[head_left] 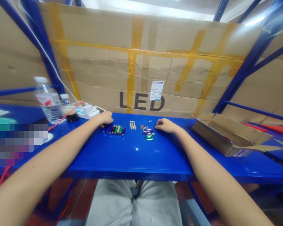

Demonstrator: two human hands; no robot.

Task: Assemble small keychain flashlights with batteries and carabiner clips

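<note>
My left hand (pixel 106 118) rests at the left of the blue table (pixel 122 160), its fingers curled and partly hidden. Just below its fingertips lies a small dark tube (pixel 104 129). To its right is a row of slim coloured metal tubes (pixel 117 130). Small silvery round pieces (pixel 132 125) stand in a neat block at the middle. My right hand (pixel 165 125) is on the table with its fingers bent together; whatever is between them is too small to make out. Beside it are purple and green carabiners (pixel 149 135) and a little heap of metal pieces (pixel 143 127).
An open cardboard box (pixel 228 135) sits at the right. A water bottle (pixel 49 102), a smaller bottle of dark liquid (pixel 70 110) and a power strip (pixel 87 110) with cables stand at the left. A big cardboard sheet (pixel 103 72) walls the back.
</note>
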